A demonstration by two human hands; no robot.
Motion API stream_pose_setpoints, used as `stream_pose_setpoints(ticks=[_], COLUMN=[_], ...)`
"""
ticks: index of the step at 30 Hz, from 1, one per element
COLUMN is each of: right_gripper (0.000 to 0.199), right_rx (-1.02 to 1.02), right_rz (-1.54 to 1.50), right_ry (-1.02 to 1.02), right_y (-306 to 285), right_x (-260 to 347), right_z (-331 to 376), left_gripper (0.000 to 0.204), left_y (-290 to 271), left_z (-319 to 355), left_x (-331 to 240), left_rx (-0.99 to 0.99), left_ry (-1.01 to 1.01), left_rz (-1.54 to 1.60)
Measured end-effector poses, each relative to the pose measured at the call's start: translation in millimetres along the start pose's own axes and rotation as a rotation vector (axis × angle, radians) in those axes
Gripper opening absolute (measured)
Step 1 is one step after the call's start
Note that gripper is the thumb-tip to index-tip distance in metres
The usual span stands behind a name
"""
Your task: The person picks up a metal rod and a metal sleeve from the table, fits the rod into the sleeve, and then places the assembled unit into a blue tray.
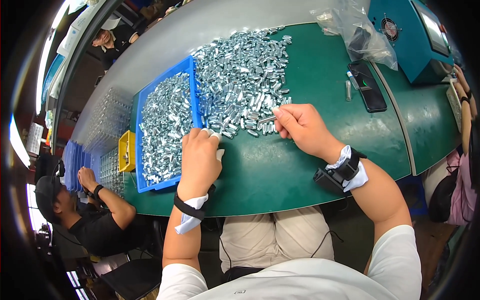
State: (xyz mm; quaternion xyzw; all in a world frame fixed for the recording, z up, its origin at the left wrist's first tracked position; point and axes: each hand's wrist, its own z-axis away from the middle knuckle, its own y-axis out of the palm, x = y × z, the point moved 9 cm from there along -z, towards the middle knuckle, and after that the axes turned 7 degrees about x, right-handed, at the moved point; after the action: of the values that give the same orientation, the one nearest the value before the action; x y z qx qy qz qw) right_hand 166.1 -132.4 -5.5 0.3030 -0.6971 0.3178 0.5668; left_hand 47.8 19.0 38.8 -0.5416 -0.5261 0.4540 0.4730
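right of centre, pinching a slim metal piece [267, 119] in right hand [304, 131]
left of centre, curling left hand [200, 159] beside blue tray [194, 95]; cannot tell if grasping

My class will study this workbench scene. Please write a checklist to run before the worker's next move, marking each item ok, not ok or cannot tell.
1. Right hand grips the grey metal pin: ok.
2. Left hand is free of parts: cannot tell, its palm is hidden.
3. Metal parts all inside the blue tray: not ok, a loose pile lies beside it.
4. Phone apart from the loose pile: ok.
5. White finger covers on both hands: ok.
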Motion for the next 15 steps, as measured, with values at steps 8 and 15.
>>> stream_pose_setpoints(ticks=[8,15], right_gripper=[0.038,0.037], right_rx=[-0.006,-0.055], right_rz=[0.002,0.014], right_ry=[0.012,0.006], right_y=[2,-3], right_x=[3,3], right_z=[0,1], left_gripper=[0.021,0.016], left_y=[2,34], left_z=[-4,-37], left_x=[-8,-1], left_rx=[-0.021,-0.172], left_ry=[-0.007,-0.295], left_rz=[0.318,1.543])
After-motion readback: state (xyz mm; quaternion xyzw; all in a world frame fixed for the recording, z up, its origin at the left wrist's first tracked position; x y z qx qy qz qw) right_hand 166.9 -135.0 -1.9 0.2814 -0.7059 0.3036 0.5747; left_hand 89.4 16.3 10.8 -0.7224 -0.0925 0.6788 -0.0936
